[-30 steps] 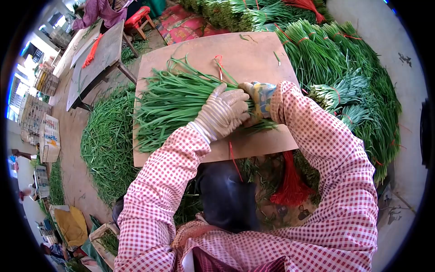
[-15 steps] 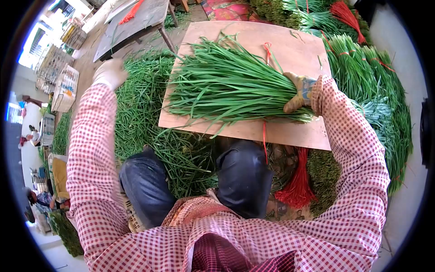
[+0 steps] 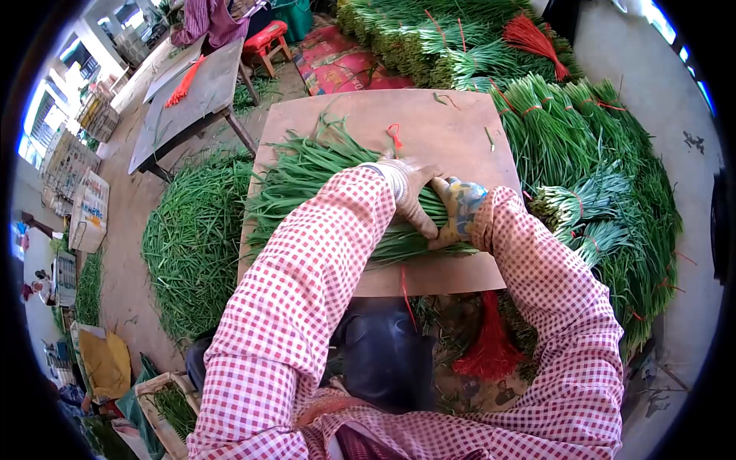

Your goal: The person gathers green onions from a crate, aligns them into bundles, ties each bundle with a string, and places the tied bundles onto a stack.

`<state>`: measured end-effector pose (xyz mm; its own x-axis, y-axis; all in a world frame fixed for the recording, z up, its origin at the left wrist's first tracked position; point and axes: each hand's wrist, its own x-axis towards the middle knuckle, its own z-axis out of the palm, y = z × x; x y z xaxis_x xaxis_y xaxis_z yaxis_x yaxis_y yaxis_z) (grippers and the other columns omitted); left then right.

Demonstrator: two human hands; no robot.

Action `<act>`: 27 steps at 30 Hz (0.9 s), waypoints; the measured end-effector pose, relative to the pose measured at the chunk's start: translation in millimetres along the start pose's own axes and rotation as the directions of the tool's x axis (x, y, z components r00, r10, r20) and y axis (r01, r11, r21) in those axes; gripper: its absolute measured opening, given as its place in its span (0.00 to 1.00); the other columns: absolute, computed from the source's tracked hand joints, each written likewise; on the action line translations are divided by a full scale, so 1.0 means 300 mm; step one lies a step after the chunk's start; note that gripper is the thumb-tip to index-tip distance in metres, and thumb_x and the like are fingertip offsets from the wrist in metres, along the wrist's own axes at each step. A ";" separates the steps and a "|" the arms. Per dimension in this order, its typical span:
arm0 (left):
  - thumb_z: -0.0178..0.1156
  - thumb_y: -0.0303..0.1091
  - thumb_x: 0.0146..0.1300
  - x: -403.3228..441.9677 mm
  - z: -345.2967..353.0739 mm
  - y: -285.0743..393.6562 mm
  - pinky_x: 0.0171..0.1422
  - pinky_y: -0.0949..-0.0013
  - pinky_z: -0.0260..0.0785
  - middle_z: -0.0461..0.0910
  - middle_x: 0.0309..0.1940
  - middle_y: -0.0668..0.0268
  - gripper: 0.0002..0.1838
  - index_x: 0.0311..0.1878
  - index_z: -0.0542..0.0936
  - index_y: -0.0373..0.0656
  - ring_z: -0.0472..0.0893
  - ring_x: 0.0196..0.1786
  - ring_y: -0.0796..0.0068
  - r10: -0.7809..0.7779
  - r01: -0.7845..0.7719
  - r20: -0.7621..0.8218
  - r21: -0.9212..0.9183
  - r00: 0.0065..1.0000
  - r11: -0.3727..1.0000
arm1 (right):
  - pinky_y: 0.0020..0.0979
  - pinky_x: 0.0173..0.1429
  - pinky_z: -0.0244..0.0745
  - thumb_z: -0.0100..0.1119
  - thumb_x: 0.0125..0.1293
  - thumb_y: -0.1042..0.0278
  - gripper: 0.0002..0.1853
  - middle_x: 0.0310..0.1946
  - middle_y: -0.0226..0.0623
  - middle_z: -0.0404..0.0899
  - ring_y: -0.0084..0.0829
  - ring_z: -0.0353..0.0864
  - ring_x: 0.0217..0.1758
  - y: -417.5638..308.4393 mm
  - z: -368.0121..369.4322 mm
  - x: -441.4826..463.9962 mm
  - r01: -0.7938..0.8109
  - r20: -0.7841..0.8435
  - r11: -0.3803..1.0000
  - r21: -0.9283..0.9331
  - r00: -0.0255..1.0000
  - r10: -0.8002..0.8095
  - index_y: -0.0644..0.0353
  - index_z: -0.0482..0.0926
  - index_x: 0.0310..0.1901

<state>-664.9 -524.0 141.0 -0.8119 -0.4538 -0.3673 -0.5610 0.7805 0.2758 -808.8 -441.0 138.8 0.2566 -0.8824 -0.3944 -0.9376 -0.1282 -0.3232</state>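
A thick bunch of garlic chives (image 3: pixel 295 180) lies across the wooden board (image 3: pixel 460 126), its leaf tips toward the left. My gloved left hand (image 3: pixel 412 195) is wrapped over the bunch near its stem end. Right beside it, my right hand (image 3: pixel 461 208), in a patterned glove, grips the stem ends, and the hands touch or nearly touch. One end of a red tie (image 3: pixel 394 136) shows on the board above the bunch. A red strand (image 3: pixel 407 297) hangs over the board's near edge; the bunch and hands hide whatever lies between.
Tied chive bundles (image 3: pixel 567 138) are stacked at the right and back, with red ties (image 3: pixel 529 42) on top. More red ties (image 3: pixel 491 345) hang below the board. Loose leaves (image 3: pixel 195 238) are heaped at left, near a low table (image 3: pixel 192 100). Another person's purple sleeve (image 3: pixel 222 27) shows behind.
My left hand has come from the far left, where it held nothing visible, onto the bunch beside my right hand. My right hand stays at the stem end. The camera view has shifted.
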 end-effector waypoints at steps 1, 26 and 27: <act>0.73 0.68 0.27 -0.015 -0.011 0.020 0.74 0.53 0.50 0.71 0.62 0.51 0.63 0.69 0.63 0.44 0.68 0.67 0.55 -0.084 0.083 0.049 0.008 0.995 0.996 | 0.39 0.63 0.71 0.79 0.34 0.45 0.59 0.57 0.52 0.72 0.49 0.74 0.59 -0.008 0.007 -0.009 0.007 -0.001 1.000 0.007 1.000 -0.007 0.62 0.58 0.68; 0.74 0.65 0.25 -0.111 0.063 0.061 0.72 0.48 0.50 0.72 0.61 0.55 0.60 0.65 0.66 0.41 0.69 0.66 0.58 -0.228 0.233 0.059 -0.103 0.972 0.967 | 0.37 0.70 0.61 0.70 0.51 0.48 0.41 0.63 0.45 0.70 0.39 0.67 0.67 0.102 -0.192 0.090 -0.068 0.271 0.890 0.451 0.960 -0.064 0.57 0.68 0.65; 0.73 0.65 0.26 -0.113 0.078 0.059 0.73 0.47 0.49 0.70 0.62 0.55 0.61 0.66 0.65 0.42 0.67 0.68 0.57 -0.226 0.226 0.007 -0.075 0.974 0.971 | 0.36 0.69 0.64 0.69 0.53 0.46 0.39 0.60 0.46 0.73 0.39 0.70 0.65 0.085 -0.217 0.138 -0.031 0.141 0.887 0.461 0.989 -0.039 0.58 0.69 0.64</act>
<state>-643.5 -484.7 137.5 -0.6630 -0.6152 -0.4266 -0.7403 0.6234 0.2517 -837.5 -510.4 170.2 0.3236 -0.8041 -0.4988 -0.7310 0.1222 -0.6714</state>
